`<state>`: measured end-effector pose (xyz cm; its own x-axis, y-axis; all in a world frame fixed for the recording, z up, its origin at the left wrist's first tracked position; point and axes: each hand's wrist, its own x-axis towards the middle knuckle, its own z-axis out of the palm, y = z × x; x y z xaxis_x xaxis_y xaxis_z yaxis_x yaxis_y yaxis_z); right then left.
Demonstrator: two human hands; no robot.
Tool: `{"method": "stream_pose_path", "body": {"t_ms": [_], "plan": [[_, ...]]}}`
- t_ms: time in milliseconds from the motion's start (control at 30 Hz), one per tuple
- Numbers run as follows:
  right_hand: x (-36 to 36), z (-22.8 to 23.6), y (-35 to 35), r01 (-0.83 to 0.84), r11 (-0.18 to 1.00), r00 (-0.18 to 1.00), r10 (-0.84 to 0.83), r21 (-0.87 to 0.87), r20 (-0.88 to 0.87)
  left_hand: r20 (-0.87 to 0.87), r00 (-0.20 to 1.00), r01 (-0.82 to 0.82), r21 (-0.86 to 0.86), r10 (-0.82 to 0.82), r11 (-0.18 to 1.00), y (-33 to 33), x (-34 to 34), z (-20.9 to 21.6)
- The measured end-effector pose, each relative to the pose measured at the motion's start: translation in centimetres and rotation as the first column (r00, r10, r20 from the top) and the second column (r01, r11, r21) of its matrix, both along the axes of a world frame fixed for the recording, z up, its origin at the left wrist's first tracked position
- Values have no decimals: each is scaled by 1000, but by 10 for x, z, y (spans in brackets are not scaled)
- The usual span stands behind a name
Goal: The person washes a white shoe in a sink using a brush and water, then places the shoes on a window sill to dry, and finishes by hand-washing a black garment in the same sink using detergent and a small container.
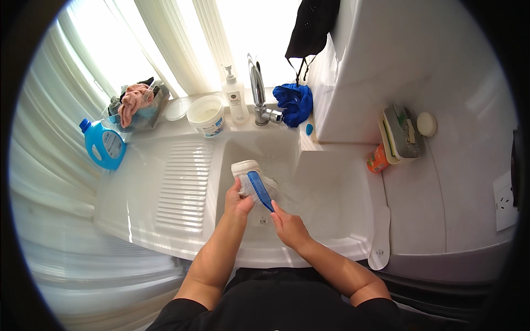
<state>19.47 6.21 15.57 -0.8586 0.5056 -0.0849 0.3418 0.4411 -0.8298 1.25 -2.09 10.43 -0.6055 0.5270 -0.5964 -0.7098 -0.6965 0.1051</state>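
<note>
Over the basin of a white sink (331,212), my left hand (239,203) grips a pale shoe (247,167) from its left and lower side. Wrapped round the handle of a blue brush (258,187), my right hand (291,227) keeps it slanted across the shoe, its head against the upper. Which way the bristles point cannot be seen clearly. Below the shoe, water appears to lie in the basin. Part of the shoe is hidden by the brush and my left fingers.
A ribbed washboard (185,185) forms the sink's left part. Behind stand a blue detergent bottle (106,146), white tub (206,116), pump bottle (236,103), chrome tap (257,85) and blue cloth (296,105). On the right are an orange container (377,159) and a white insole-shaped piece (380,237).
</note>
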Motion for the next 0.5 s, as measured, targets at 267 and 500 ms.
{"method": "stream_pose_path", "body": {"t_ms": [267, 500], "plan": [[7, -11, 10, -53, 998, 996, 55, -30, 77, -24, 999, -35, -11, 35, 999, -3, 6, 9], [23, -89, 91, 199, 978, 824, -132, -63, 551, 90, 996, -1, -21, 3, 1000, -4, 20, 20]]}}
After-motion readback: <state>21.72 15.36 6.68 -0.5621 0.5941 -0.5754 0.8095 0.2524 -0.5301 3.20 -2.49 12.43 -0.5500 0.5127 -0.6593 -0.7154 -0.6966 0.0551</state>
